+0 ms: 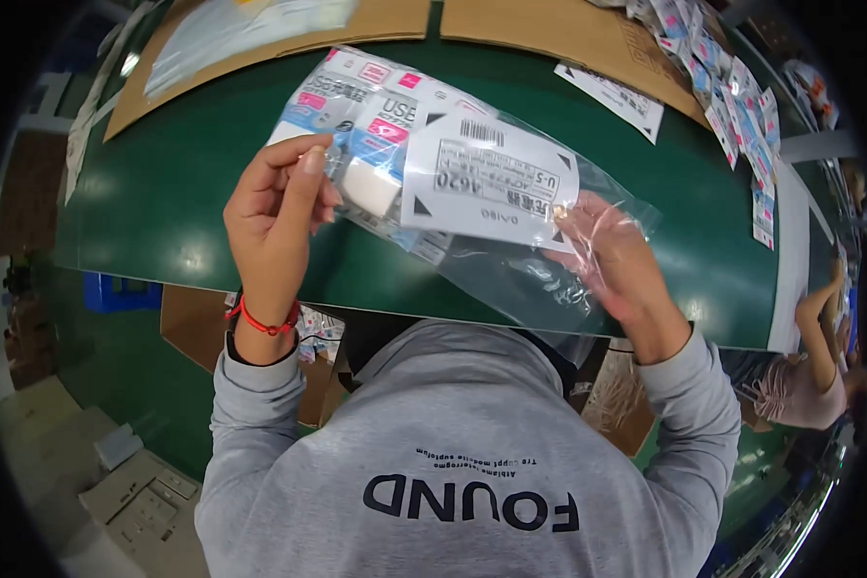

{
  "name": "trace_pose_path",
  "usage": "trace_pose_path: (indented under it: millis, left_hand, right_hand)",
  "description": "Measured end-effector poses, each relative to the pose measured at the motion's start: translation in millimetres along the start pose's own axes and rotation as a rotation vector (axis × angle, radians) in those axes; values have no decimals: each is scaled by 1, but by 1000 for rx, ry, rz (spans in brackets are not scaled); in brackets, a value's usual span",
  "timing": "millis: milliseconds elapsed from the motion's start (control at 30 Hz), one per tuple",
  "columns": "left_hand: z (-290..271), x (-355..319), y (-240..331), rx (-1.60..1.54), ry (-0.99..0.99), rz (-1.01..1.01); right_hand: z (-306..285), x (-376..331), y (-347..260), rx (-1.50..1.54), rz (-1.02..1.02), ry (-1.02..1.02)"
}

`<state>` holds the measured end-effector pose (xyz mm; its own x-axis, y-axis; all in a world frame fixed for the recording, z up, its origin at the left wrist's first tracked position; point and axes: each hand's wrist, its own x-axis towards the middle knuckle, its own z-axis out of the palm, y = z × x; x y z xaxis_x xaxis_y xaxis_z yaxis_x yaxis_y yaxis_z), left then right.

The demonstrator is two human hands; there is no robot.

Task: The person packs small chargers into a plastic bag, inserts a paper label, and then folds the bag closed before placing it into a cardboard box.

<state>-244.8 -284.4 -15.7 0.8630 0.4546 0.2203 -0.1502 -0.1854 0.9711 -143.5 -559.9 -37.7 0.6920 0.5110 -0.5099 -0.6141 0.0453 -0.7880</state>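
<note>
In front of me is a clear plastic bag (511,279) with several small blister packs (371,178) inside, printed white, pink and blue. A white printed label sheet (486,178) lies over the packs at the bag's middle. My left hand (284,188), a red cord on its wrist, pinches the near left edge of the bag between thumb and fingers. At the bag's loose right end, my right hand (612,250) has its fingers closed on the label's corner. Clear film covers part of that hand; whether it is inside the bag or behind it I cannot tell.
The green table (164,212) carries flat cardboard (568,43) along its far side. Another label sheet (612,96) lies there. Many small packs (742,106) are heaped at the far right. Below the near edge stand open cartons (197,328). Another person's arm (819,328) shows at right.
</note>
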Motion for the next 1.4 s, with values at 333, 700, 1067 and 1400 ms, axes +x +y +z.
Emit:
trace_pose_path:
  millis: [333,700,1067,1400]
  left_hand:
    - [-36,25,-4,314,89,296]
    - [-29,49,-45,409,-81,174]
    - [-25,71,-46,289,-39,131]
    - [-19,56,-42,468,-46,222]
  right_hand:
    - [27,0,1,-4,-115,-135]
    - [64,21,10,76,-159,-36]
    - [75,41,-2,-134,-285,-56]
    - [87,39,4,-300,-305,31]
